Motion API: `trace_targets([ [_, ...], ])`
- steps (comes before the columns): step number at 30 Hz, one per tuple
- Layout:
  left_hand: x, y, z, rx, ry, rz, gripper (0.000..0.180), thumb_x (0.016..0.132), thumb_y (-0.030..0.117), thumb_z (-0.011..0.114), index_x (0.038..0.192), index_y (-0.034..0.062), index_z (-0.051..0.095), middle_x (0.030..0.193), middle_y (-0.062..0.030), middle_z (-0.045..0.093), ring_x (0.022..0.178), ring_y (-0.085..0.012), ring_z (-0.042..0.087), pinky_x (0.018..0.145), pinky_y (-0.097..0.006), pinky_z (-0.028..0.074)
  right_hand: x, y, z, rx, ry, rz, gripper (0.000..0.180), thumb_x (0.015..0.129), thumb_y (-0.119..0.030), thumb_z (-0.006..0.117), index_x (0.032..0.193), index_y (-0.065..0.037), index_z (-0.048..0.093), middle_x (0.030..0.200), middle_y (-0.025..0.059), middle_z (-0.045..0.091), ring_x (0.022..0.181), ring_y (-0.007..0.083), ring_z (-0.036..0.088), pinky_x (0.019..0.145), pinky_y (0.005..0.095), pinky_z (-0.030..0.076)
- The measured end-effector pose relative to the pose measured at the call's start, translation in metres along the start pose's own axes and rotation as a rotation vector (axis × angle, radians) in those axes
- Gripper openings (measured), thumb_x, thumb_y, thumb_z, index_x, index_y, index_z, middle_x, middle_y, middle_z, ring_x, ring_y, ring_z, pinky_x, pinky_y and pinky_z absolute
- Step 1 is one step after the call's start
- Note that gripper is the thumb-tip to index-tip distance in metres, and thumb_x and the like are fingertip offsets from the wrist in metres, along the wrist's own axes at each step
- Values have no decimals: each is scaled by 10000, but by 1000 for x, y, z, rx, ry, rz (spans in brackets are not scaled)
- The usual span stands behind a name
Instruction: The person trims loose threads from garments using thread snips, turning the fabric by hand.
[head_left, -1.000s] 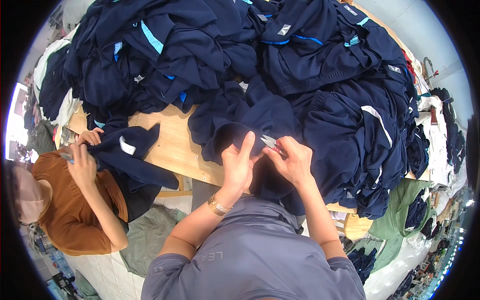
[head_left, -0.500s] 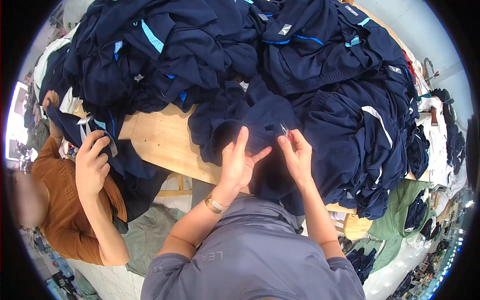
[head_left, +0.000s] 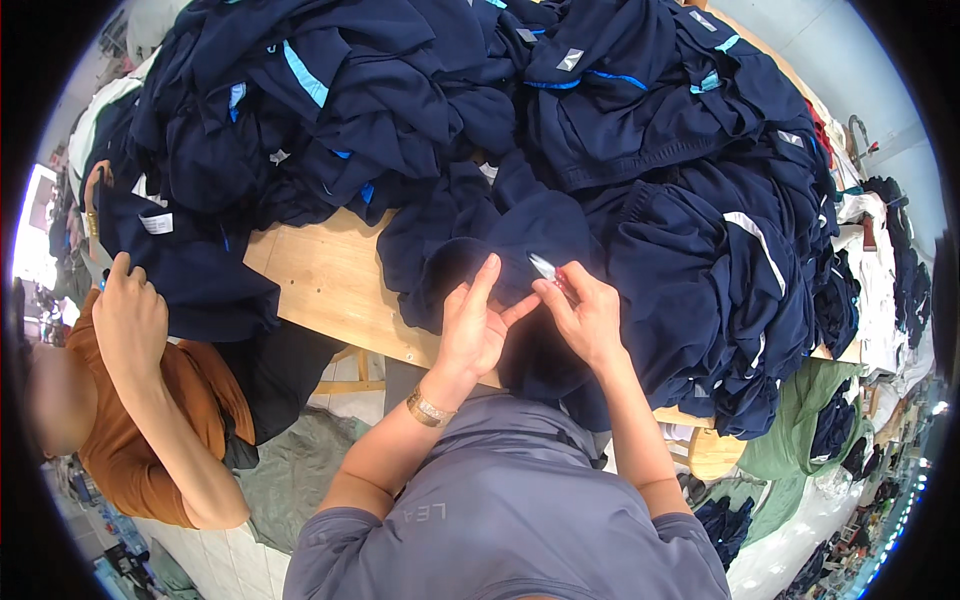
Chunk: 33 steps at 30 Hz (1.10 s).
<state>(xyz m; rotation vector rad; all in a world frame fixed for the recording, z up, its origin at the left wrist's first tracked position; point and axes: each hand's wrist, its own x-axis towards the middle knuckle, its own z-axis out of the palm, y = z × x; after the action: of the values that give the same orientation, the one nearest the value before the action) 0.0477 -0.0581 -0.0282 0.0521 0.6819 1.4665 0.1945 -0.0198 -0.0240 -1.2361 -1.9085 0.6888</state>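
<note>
A dark navy garment [head_left: 500,245] lies bunched on the wooden table [head_left: 320,280] right in front of me. My left hand [head_left: 475,325], a gold bracelet on its wrist, is spread with its fingers apart and touches the cloth. My right hand [head_left: 590,315] pinches a small silver tool [head_left: 543,267], thin and pointed, against the garment's fabric. Both hands meet over the same fold of cloth.
A big heap of navy garments with light-blue trim [head_left: 420,90] covers most of the table. At the left a person in an orange top [head_left: 150,420] holds up another navy garment [head_left: 180,260]. Green cloth [head_left: 810,420] hangs at the right.
My hands have stayed on the same fold; the left fingers have spread a little more. The person at the left has lifted their garment higher, arm raised.
</note>
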Motion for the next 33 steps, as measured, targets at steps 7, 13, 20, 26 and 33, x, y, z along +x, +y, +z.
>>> trace_targets([
  [7, -2, -2, 0, 63, -56, 37, 157, 928, 179, 543, 918, 30, 589, 942, -94, 644, 866, -188, 647, 777, -371, 575, 4, -2, -10, -241, -27, -191, 345, 794, -350, 682, 691, -62, 524, 587, 64, 522, 467, 224, 537, 428, 305, 386],
  [13, -2, -3, 1, 101, -49, 49, 173, 931, 190, 539, 920, 23, 585, 939, -91, 643, 860, -184, 646, 786, -368, 571, 4, -3, -10, -252, -27, -191, 317, 762, -294, 712, 685, -45, 532, 589, 67, 530, 469, 231, 520, 444, 305, 374],
  [20, -1, -3, -2, 133, -71, 58, 171, 932, 197, 540, 925, 32, 584, 930, -81, 643, 852, -172, 644, 779, -350, 565, 3, -1, -7, -217, -16, -198, 323, 765, -303, 710, 683, -44, 535, 588, 66, 531, 473, 226, 528, 444, 297, 380],
  [26, 0, -6, -2, 147, -67, 74, 160, 932, 198, 542, 940, 44, 583, 935, -72, 642, 832, -158, 640, 772, -339, 560, 5, -2, -6, -235, -31, -224, 362, 788, -364, 684, 667, -70, 511, 576, 53, 523, 455, 219, 536, 417, 307, 377],
  [33, -5, -2, 4, -55, -77, -4, 126, 922, 156, 528, 970, 54, 584, 997, -69, 621, 944, -197, 609, 900, -426, 502, 3, 8, 0, 455, 72, 228, 216, 823, -201, 683, 785, -38, 546, 577, -38, 429, 508, 26, 373, 457, 211, 292],
])
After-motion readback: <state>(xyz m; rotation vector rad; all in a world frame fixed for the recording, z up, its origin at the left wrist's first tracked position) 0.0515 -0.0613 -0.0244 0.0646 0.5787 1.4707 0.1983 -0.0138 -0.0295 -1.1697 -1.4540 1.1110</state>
